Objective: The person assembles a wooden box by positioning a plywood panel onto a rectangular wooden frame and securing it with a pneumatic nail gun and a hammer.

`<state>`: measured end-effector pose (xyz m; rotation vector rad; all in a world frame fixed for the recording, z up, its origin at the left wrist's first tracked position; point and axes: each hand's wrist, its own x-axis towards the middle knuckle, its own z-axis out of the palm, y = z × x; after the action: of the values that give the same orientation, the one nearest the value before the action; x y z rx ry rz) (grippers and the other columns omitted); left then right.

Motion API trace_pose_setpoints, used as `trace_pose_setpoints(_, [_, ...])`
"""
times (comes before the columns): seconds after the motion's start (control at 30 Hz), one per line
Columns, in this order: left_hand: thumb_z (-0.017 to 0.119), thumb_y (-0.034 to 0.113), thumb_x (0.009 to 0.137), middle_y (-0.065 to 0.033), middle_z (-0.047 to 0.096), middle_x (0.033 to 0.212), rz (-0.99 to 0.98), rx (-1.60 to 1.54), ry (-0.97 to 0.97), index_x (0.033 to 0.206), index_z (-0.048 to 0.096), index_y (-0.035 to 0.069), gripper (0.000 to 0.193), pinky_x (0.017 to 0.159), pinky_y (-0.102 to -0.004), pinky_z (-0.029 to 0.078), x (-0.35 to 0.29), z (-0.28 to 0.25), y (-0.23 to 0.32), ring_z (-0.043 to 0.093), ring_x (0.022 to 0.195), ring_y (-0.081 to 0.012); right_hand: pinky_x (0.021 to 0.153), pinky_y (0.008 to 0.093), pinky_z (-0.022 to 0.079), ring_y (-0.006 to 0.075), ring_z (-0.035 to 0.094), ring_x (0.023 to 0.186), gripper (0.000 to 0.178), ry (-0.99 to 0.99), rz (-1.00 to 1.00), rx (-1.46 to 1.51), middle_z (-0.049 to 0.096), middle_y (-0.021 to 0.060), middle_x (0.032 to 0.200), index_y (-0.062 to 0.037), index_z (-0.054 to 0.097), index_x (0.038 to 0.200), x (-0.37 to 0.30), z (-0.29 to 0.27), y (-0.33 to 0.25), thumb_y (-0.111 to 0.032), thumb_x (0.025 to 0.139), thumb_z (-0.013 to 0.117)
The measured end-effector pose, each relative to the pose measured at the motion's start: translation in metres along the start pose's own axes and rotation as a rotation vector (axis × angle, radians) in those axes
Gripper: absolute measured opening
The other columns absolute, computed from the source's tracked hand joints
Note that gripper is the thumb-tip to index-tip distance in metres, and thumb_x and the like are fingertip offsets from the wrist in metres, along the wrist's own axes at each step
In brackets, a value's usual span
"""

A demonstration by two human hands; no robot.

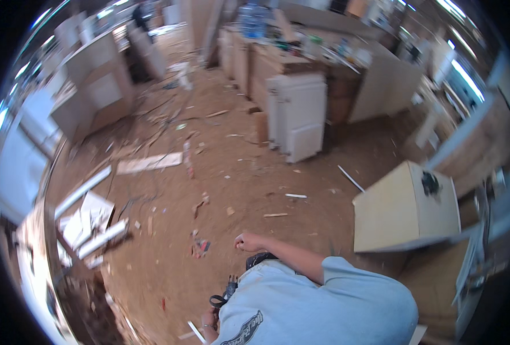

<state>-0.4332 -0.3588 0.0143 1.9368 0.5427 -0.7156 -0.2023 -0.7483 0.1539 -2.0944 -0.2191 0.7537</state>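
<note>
My right hand (249, 242) hangs in front of my body above the dirt floor, its fingers curled closed. Nothing shows in them, and the picture is blurred there. At my left side, my left hand (210, 319) is partly hidden by my light-blue shirt (318, 305). It is closed round a black power cord (219, 300). The cord is looped, and its plug (232, 283) with prongs sticks up beside my shirt. Whatever else hangs from the cord is hidden behind my body.
Wood scraps (94, 224) and a flat board (150, 163) litter the brown dirt floor on the left. A cream box-shaped cabinet (387, 213) stands close on my right. Ahead are white door panels (301, 118) against a cluttered workbench (266, 54). A wooden cabinet (94, 86) stands far left.
</note>
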Motion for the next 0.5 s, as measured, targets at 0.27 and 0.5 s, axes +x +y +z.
trace_pose_setpoints(0.27, [0.063,0.017,0.091,-0.0083,0.071,0.087,0.117,0.322,-0.420,0.097,0.071,0.003,0.017,0.064,-0.0292,0.051,0.164,0.127,0.252,0.068,0.078,-0.0197,0.074,0.0440,0.053,0.0322,0.069,0.085,0.021,0.731,0.408,0.223,0.072,0.0164,0.092,-0.0085,0.071,0.096,-0.137,-0.243,0.188,-0.018,0.083,0.057])
trace_pose_setpoints(0.5, [0.066,0.012,0.091,-0.0065,0.070,0.086,0.035,0.145,-0.500,0.092,0.068,0.006,0.007,0.060,-0.0217,0.047,0.347,0.195,0.503,0.067,0.075,-0.0140,0.076,0.0392,0.054,0.0262,0.070,0.086,0.023,1.153,0.581,0.425,0.073,0.0123,0.091,-0.0062,0.071,0.101,-0.223,-0.303,0.273,-0.021,0.087,0.059])
